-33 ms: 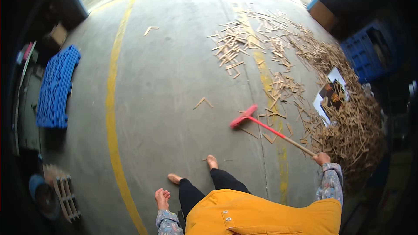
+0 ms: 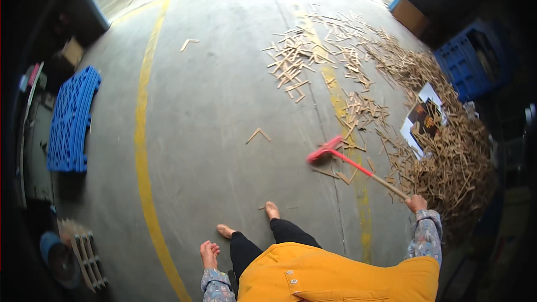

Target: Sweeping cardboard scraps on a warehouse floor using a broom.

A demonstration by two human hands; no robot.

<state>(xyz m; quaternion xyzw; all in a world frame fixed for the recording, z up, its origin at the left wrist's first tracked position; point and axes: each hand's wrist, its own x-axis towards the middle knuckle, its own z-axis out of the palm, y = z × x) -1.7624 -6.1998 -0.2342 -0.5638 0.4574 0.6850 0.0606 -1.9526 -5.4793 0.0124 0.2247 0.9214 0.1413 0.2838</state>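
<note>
My right hand (image 2: pixel 416 203) is wrapped around the end of a long handle belonging to a broom (image 2: pixel 358 166), whose wooden grip runs into a red section. Its red head rests at floor level among a few L-shaped brown strips (image 2: pixel 347 178), blurred by motion. Held low in front of my apron (image 2: pixel 335 271), my left hand (image 2: pixel 210 254) is empty, with its fingers loosely apart. To the right lies a big heap of brown cardboard-like strips (image 2: pixel 458 162), and a looser scatter of strips (image 2: pixel 288 61) spreads farther off.
White and dark printed sheets (image 2: pixel 420 123) lie on the heap. A blue crate (image 2: pixel 461 72) stands behind it at the right. Blue plastic pallets (image 2: pixel 71 120) lean at the left. Single bent strips (image 2: pixel 258 135) lie on the grey floor between yellow lines (image 2: pixel 142 162).
The broom head has shifted a little to the right, toward the strips beside the yellow line. My right hand has moved slightly with it; my left hand has stayed put.
</note>
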